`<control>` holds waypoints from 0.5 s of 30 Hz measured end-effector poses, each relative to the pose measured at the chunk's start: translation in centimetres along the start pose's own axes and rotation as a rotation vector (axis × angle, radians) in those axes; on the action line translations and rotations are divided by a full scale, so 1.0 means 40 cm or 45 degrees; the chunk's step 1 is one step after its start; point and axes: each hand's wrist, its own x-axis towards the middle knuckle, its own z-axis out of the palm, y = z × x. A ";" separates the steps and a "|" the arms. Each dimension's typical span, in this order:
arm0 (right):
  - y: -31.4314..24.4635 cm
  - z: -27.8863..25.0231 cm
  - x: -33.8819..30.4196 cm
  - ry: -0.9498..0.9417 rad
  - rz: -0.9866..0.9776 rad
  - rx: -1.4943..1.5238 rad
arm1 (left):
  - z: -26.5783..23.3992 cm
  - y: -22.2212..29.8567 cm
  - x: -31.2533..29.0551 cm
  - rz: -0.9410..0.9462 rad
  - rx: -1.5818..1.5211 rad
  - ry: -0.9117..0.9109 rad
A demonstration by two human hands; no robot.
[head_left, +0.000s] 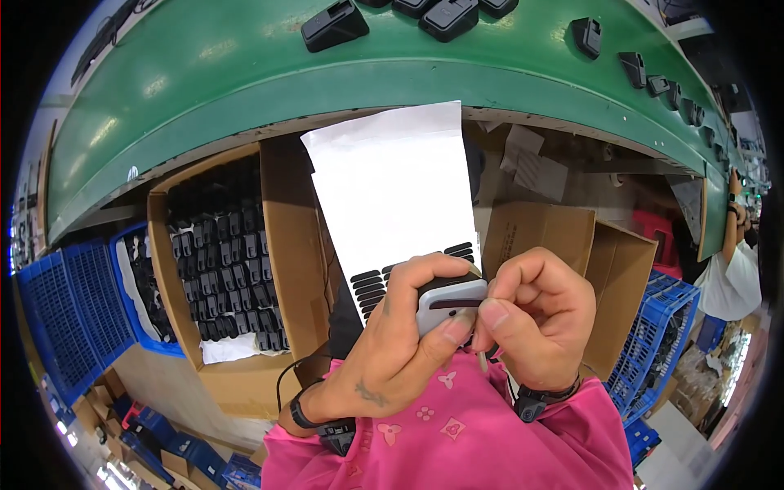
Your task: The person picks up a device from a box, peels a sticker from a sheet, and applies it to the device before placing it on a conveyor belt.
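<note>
My left hand [394, 347] is wrapped round a small plastic device [433, 317] with a light grey face and a black side, held over my lap. My right hand [543, 318] is closed in a pinch at the device's right end. Its thumb and forefinger meet the end of a dark oblong strip [456, 304], which lies across the grey face; whether it is fully stuck down I cannot tell. Beneath the hands lies a white sheet [392, 188] bearing rows of black oblong stickers [367, 286] at its near end, partly hidden by my left hand.
Several black plastic units [335, 26] stand on the green bench [245, 90] ahead. An open carton [273, 245] of black units is at left, beside blue crates [77, 310]. Another carton [625, 286] and a blue crate [653, 343] stand at right. A co-worker's arm [732, 220] shows far right.
</note>
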 end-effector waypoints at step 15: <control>0.004 -0.002 -0.001 0.004 0.001 0.024 | 0.000 -0.014 0.003 0.137 0.143 0.012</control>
